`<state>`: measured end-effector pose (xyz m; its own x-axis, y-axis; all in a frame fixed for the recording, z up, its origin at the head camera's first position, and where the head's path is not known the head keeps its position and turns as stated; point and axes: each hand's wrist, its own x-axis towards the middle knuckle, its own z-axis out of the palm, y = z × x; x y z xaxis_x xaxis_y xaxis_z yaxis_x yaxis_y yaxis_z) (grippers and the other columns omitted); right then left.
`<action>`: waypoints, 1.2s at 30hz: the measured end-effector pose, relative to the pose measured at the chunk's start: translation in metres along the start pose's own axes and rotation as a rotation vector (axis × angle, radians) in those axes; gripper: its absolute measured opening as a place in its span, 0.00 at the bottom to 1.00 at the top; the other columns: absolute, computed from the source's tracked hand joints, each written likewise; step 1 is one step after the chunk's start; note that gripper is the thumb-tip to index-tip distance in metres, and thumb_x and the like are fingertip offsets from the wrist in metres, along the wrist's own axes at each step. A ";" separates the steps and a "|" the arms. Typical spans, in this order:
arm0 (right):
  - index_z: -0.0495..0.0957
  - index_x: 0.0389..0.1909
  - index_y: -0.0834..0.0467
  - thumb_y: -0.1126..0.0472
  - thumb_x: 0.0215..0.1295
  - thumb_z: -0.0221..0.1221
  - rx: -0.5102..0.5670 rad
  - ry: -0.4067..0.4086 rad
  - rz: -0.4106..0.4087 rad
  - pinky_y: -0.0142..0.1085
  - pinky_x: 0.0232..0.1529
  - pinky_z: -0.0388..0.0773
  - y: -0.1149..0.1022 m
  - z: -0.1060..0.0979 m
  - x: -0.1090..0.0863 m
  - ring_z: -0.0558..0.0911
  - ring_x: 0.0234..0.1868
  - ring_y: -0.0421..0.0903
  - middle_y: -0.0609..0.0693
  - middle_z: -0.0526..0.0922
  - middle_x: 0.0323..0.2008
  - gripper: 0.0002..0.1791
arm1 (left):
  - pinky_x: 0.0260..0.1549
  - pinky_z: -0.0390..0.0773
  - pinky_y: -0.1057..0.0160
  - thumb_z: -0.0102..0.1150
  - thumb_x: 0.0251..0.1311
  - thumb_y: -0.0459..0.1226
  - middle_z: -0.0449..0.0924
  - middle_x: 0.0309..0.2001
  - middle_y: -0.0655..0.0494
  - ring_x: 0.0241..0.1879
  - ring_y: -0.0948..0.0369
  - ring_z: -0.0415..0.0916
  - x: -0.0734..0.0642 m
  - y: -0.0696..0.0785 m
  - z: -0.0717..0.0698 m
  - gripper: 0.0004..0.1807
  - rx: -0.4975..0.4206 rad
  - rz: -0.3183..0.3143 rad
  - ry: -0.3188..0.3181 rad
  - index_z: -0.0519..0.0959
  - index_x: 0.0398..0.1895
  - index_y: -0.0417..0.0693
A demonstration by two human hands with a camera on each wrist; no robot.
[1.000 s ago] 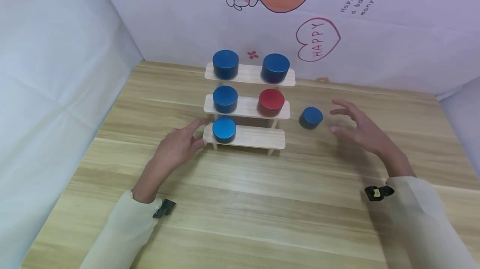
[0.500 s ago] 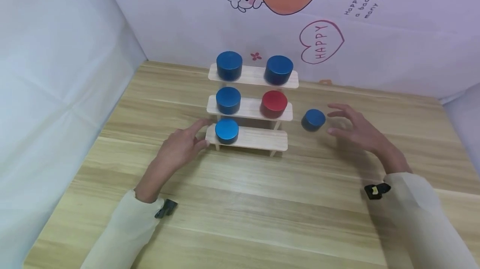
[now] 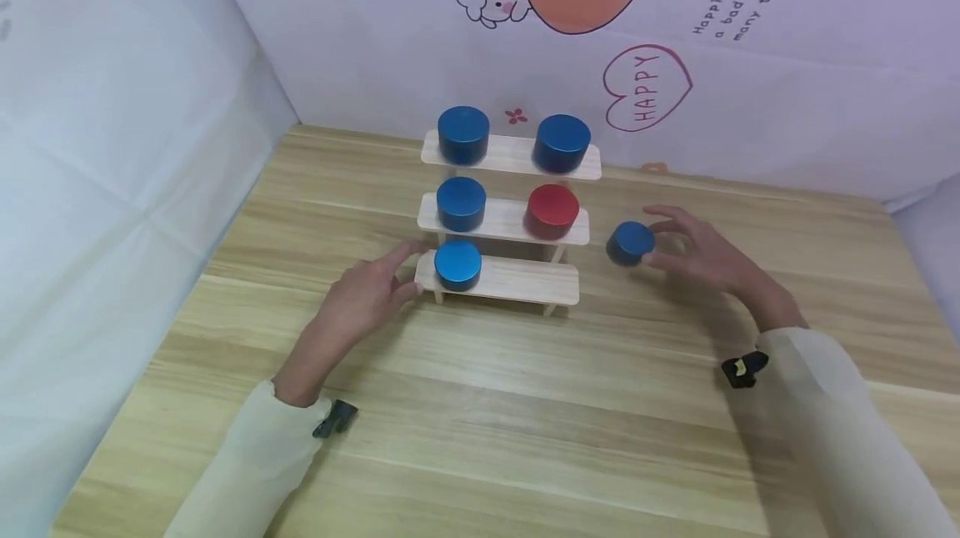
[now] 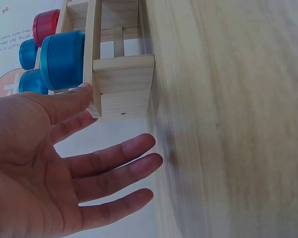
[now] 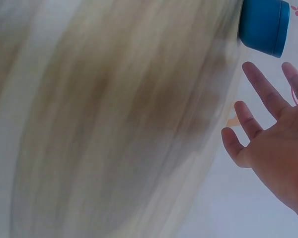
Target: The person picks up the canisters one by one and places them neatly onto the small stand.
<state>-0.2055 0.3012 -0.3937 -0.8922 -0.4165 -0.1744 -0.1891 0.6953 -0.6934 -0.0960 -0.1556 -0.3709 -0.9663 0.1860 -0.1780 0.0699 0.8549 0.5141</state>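
A three-tier wooden stand (image 3: 528, 278) bears several blue round cylinders and one red cylinder (image 3: 552, 211). On its lowest shelf, a blue cylinder (image 3: 457, 263) sits at the left end. My left hand (image 3: 362, 296) touches that shelf's left end with thumb and index finger, and the other fingers (image 4: 119, 157) extend straight in the left wrist view. To the right of the stand, a smaller-looking blue cylinder (image 3: 630, 243) rests on the table. My right hand (image 3: 705, 254) is beside it, fingers spread and thumb tip close to its side; contact cannot be made out.
Two blue cylinders, left (image 3: 462, 135) and right (image 3: 562, 143), occupy the top shelf. Another blue cylinder (image 3: 461, 203) shares the middle shelf with the red one. A printed white sheet (image 3: 360, 37) hangs behind the wooden table (image 3: 465, 404), and white cloth walls stand at both sides.
My right hand has moved left toward the blue cylinder on the table, narrowing the gap to it. The left hand stays at the stand. The whole view has shifted slightly.
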 end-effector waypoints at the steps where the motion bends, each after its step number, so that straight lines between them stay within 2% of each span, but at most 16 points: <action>1: 0.55 0.77 0.52 0.52 0.66 0.66 -0.002 -0.005 0.007 0.74 0.61 0.46 -0.001 0.000 0.000 0.55 0.72 0.69 0.69 0.69 0.65 0.44 | 0.18 0.63 0.61 0.61 0.69 0.39 0.68 0.19 0.54 0.19 0.56 0.67 0.000 0.000 0.000 0.31 0.001 0.001 -0.002 0.65 0.73 0.58; 5: 0.55 0.77 0.52 0.51 0.66 0.66 -0.009 -0.016 0.030 0.74 0.61 0.46 -0.004 0.002 0.002 0.55 0.72 0.68 0.69 0.67 0.66 0.44 | 0.19 0.63 0.61 0.61 0.69 0.39 0.68 0.19 0.54 0.19 0.57 0.67 0.001 0.001 0.000 0.31 0.004 0.004 -0.007 0.64 0.73 0.59; 11: 0.56 0.77 0.53 0.51 0.67 0.65 -0.023 -0.020 0.021 0.72 0.63 0.47 -0.007 0.006 0.007 0.57 0.72 0.67 0.67 0.63 0.69 0.42 | 0.20 0.64 0.60 0.61 0.69 0.39 0.71 0.21 0.54 0.21 0.55 0.69 0.000 0.002 0.000 0.32 0.000 -0.002 -0.004 0.64 0.73 0.60; 15: 0.60 0.74 0.55 0.53 0.66 0.66 -0.021 -0.005 -0.023 0.70 0.64 0.49 -0.007 0.008 0.010 0.59 0.71 0.66 0.64 0.62 0.71 0.39 | 0.20 0.66 0.60 0.61 0.69 0.39 0.73 0.22 0.54 0.22 0.55 0.70 0.000 0.002 0.000 0.31 -0.006 0.005 0.003 0.64 0.73 0.60; 19: 0.66 0.69 0.60 0.56 0.66 0.67 -0.032 0.017 -0.083 0.67 0.64 0.54 -0.007 0.010 0.012 0.61 0.70 0.65 0.62 0.66 0.69 0.34 | 0.20 0.67 0.60 0.61 0.69 0.38 0.74 0.23 0.55 0.23 0.55 0.71 0.000 0.003 -0.001 0.31 -0.002 0.012 0.007 0.64 0.73 0.60; 22: 0.68 0.67 0.62 0.56 0.66 0.67 -0.051 0.020 -0.096 0.65 0.63 0.58 -0.007 0.011 0.013 0.63 0.69 0.64 0.63 0.68 0.67 0.32 | 0.20 0.66 0.60 0.61 0.69 0.38 0.74 0.23 0.54 0.23 0.55 0.70 0.000 0.003 -0.001 0.31 -0.001 0.008 0.002 0.64 0.73 0.60; 28: 0.68 0.66 0.62 0.56 0.67 0.66 -0.061 0.011 -0.076 0.64 0.62 0.61 -0.009 0.011 0.012 0.64 0.68 0.63 0.64 0.68 0.67 0.31 | 0.20 0.65 0.60 0.61 0.69 0.39 0.71 0.21 0.54 0.21 0.55 0.69 0.000 0.003 -0.001 0.32 -0.001 -0.003 -0.001 0.64 0.74 0.60; 36: 0.67 0.68 0.59 0.51 0.67 0.66 -0.022 0.021 -0.012 0.66 0.62 0.59 -0.013 0.012 0.005 0.60 0.70 0.65 0.61 0.66 0.69 0.33 | 0.19 0.63 0.60 0.61 0.69 0.38 0.69 0.19 0.54 0.19 0.56 0.66 -0.001 0.002 0.000 0.32 -0.002 -0.007 0.002 0.63 0.74 0.60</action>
<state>-0.2028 0.2829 -0.3942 -0.8984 -0.4124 -0.1510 -0.2085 0.7032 -0.6797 -0.0952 -0.1542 -0.3704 -0.9672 0.1789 -0.1805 0.0623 0.8554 0.5142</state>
